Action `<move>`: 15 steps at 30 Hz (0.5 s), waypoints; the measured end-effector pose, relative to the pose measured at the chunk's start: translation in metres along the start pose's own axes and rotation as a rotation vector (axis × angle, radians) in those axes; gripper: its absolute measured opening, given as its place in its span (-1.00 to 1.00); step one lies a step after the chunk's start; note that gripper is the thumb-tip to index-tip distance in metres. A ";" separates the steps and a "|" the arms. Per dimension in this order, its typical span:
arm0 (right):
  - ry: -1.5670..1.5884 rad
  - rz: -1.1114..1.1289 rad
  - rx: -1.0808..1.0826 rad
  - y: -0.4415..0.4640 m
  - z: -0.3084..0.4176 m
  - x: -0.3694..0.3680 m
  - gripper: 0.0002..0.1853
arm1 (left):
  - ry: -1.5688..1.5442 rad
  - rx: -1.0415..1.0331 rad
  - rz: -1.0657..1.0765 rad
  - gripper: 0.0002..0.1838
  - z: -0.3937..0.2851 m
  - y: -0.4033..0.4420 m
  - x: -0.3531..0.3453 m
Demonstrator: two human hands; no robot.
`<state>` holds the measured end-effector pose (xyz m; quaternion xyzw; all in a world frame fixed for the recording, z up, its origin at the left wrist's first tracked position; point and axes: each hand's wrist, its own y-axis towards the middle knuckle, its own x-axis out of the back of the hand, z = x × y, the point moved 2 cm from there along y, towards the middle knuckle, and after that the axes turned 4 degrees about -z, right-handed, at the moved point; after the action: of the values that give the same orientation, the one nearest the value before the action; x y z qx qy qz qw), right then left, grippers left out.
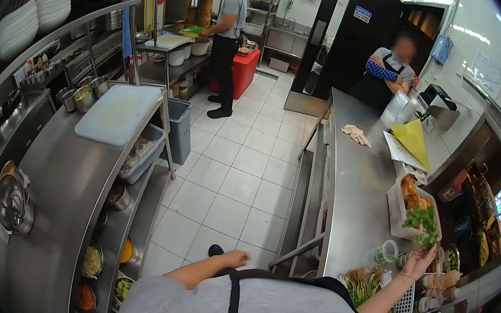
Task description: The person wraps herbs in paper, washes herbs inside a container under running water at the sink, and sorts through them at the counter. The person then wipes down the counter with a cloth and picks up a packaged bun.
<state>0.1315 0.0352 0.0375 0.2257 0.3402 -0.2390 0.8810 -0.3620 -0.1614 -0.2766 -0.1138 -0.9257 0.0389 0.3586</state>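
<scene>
My right hand (420, 262) reaches over the steel counter at the lower right, its fingers around the lower end of a bunch of green herbs (422, 223). The herb leaves lie over the edge of a white plastic container (397, 211) that holds browned food (411, 191). A clear cup (387, 251) stands left of that hand. Below it, leafy greens with roots (364, 286) lie beside a white basket (406, 302). My left hand (235, 259) hangs in front of my body above the floor tiles, its fingers curled and nothing visible in it.
On the left, a steel counter (49, 179) carries a white cutting board (119, 113) above shelves of food containers. A grey bin (181, 130) stands at its end. One person (231, 16) works at the back; another (386, 73) stands beyond the right counter (351, 176).
</scene>
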 end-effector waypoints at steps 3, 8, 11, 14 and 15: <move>-0.056 -0.050 0.054 -0.024 0.028 -0.032 -0.74 | 0.386 0.495 0.462 -0.67 0.197 -0.062 -0.073; -0.064 -0.100 0.090 -0.021 0.053 -0.027 -0.63 | -0.048 0.920 0.110 -0.74 0.241 -0.201 -0.027; -0.098 -0.180 0.124 -0.017 0.051 -0.022 -0.66 | -0.047 1.278 -0.168 -0.73 0.191 -0.250 0.000; -0.110 -0.102 0.079 -0.004 0.036 -0.008 -0.73 | -0.049 1.319 -0.115 -0.71 0.182 -0.242 -0.020; -0.089 -0.091 0.100 -0.010 0.033 -0.016 -0.73 | -0.024 1.260 -0.001 -0.69 0.188 -0.231 -0.033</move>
<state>0.1316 0.0135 0.0690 0.2429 0.2980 -0.3053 0.8712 -0.5067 -0.3920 -0.4014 0.1202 -0.7291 0.5780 0.3463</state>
